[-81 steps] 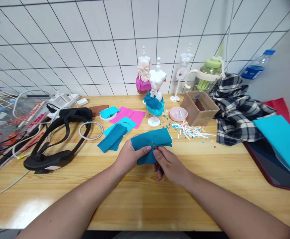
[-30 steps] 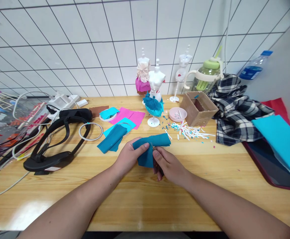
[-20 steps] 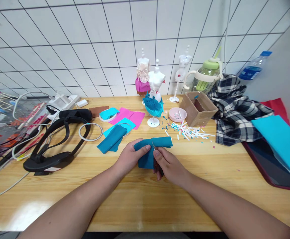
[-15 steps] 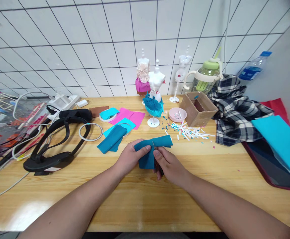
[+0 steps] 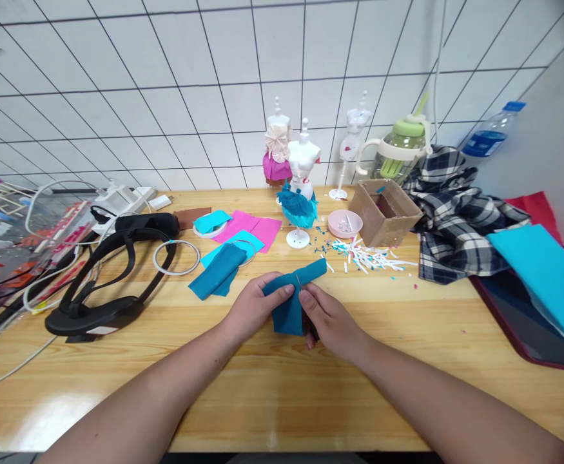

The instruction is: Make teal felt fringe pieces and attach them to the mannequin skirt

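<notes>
Between both hands, above the front of the table, is a folded piece of teal paper. My left hand is closed on its left side, thumb on top. In my right hand is a pair of small scissors; a thin metal blade lies across the paper and the dark handles are mostly hidden under the fingers. A cut runs into the paper at the blade, and the far strip sticks out to the upper right. Beyond the hands stands a small white dress form with a frilled teal skirt.
Teal paper pieces and pink sheets lie left of centre. Paper scraps, a pink dish and a cardboard box are at the back right. A black headset and a white ring sit left.
The paper has turned slightly: its far strip now angles more upward and its right end has come left, while the lower flap has shifted a little down. Both hands stay nearly in place.
</notes>
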The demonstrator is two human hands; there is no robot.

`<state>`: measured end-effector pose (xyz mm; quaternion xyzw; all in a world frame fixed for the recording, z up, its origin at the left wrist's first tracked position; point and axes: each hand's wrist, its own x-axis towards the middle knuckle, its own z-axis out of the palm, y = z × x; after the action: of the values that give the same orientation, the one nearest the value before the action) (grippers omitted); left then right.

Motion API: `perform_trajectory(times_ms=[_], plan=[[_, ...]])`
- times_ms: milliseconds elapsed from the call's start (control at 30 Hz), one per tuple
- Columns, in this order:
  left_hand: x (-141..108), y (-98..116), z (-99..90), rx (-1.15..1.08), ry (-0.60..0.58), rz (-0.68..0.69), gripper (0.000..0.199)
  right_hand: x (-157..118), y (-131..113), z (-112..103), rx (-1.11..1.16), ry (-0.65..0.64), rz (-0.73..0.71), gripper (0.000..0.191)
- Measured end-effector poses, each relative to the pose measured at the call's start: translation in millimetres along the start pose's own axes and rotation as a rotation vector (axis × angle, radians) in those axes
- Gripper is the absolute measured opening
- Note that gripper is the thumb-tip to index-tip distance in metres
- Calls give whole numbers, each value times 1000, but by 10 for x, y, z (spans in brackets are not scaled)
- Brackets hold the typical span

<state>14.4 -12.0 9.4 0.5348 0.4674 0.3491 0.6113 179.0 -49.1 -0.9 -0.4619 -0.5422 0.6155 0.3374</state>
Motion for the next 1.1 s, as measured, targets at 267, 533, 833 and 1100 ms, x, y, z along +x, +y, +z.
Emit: perform_trajectory(times_ms=[267,533,833,1100], plan=[[-3,5,-10,22,-15,18,30,-4,18,-8,-21,7,-2,45],[16,-5,-6,-22,64,82,32,17,54,-25,-100,-4,-20,44],[21,-28,-22,1,62,71,24,0,51,-23,-116,-6,-21,46],[13,-11,-13,-39,51,41,23,-8,26,-26,-102,-9,-7,44]])
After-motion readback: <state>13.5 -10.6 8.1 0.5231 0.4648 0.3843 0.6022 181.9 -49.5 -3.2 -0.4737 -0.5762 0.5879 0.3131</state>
